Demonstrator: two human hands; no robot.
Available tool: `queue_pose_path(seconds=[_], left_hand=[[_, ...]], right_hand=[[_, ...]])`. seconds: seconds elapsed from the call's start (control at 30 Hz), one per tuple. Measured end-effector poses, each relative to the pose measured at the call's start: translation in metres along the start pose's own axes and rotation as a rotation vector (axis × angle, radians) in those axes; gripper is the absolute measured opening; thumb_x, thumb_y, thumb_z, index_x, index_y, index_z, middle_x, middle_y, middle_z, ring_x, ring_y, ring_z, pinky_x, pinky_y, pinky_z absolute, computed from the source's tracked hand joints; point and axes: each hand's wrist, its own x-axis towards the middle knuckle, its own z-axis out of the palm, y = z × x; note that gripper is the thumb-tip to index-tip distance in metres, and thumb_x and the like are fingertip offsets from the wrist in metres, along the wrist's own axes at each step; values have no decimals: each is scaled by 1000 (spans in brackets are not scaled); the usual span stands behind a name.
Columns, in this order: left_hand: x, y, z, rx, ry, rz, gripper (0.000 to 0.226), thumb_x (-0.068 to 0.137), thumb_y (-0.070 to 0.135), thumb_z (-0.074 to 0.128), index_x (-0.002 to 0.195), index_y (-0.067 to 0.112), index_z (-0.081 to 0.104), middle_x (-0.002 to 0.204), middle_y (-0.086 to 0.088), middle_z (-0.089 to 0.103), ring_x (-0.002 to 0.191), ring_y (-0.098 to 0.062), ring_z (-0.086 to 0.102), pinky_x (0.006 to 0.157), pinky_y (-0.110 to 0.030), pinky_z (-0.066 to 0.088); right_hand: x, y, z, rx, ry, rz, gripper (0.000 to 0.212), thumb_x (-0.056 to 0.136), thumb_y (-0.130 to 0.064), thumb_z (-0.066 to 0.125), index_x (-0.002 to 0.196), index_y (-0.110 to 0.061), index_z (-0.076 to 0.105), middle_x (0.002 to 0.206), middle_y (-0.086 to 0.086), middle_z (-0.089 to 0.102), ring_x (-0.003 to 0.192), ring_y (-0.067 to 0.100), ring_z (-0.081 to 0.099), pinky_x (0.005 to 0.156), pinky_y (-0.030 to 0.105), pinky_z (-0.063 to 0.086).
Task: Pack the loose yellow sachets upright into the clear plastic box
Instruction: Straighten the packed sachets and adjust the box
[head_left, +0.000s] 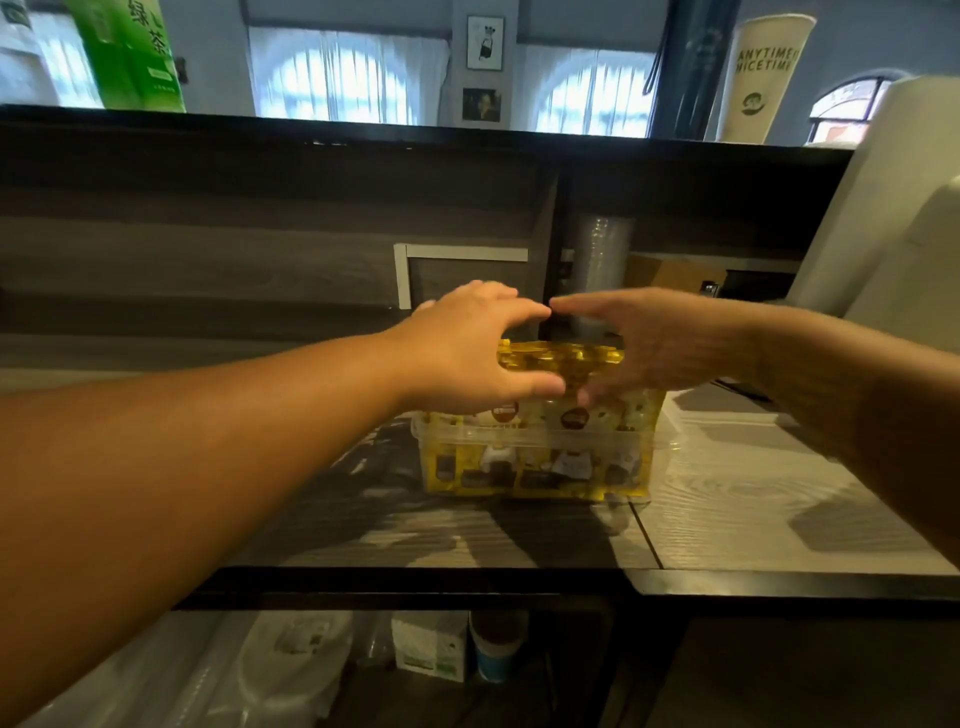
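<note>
Reaching forward over the counter (753, 499), both bare hands meet above a clear plastic box (535, 452) that sits near the middle of the wood-grain surface. The box is filled with yellow sachets (561, 364) standing upright, their top edges rising well above its rim and their printed faces showing through the clear front wall. The left hand (467, 353) comes in from the left with its fingers (514, 312) spread and curved over the back of the sachet tops, while its thumb lies across the front of them. The right hand (660, 338) comes in from the right, its fingers stretched toward the left hand so that the fingertips of both nearly touch above the bundle; the palm covers the right end of the sachets. Whether either hand actually grips the sachets or only rests against them cannot be told, since the right hand is blurred. Behind the box rises a dark wooden panel with a raised ledge, and a tall white paper cup (763, 78) with printed lettering stands on top of it at the right. A green packet (130, 52) stands on the same ledge at the far left.
</note>
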Motion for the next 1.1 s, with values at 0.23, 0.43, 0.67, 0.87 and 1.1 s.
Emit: queue_pose_path(seconds=[0.23, 0.43, 0.67, 0.87, 1.1], left_hand=[[-44, 31, -5, -212, 54, 84, 50, 96, 59, 35, 95, 24, 71, 75, 4, 65, 67, -9, 59, 59, -31, 45], [-34, 41, -3, -123, -199, -54, 38, 97, 54, 47, 110, 23, 66, 95, 3, 66, 83, -12, 62, 74, -32, 54], [-25, 30, 6, 129, -405, 26, 35, 91, 15, 67, 125, 23, 63, 114, 3, 63, 105, -16, 60, 90, -34, 54], [-12, 35, 3, 103, -543, -11, 52, 93, 3, 60, 140, 24, 53, 121, 4, 63, 108, -16, 60, 91, -33, 54], [-17, 28, 3, 45, -463, 3, 40, 92, 12, 66, 131, 21, 61, 112, 3, 68, 100, -13, 65, 90, -34, 56]], right_hand=[[-33, -22, 14, 81, 57, 49, 31, 93, -45, 43, 97, -27, 67, 89, -9, 70, 83, 6, 66, 70, 18, 50], [-22, -22, 26, -16, -211, 136, 35, 100, -40, 44, 105, -15, 68, 95, -1, 69, 87, 11, 64, 79, 25, 52], [-7, -11, 35, -117, -384, 72, 32, 94, -5, 52, 118, -22, 64, 111, -2, 65, 101, 13, 61, 88, 28, 50], [-1, -6, 36, -24, -456, 90, 45, 93, 6, 47, 126, -22, 59, 113, 1, 65, 107, 16, 62, 92, 29, 50], [-2, -4, 35, -148, -386, 8, 32, 94, -11, 56, 117, -32, 63, 106, -10, 63, 96, 9, 60, 81, 23, 48]])
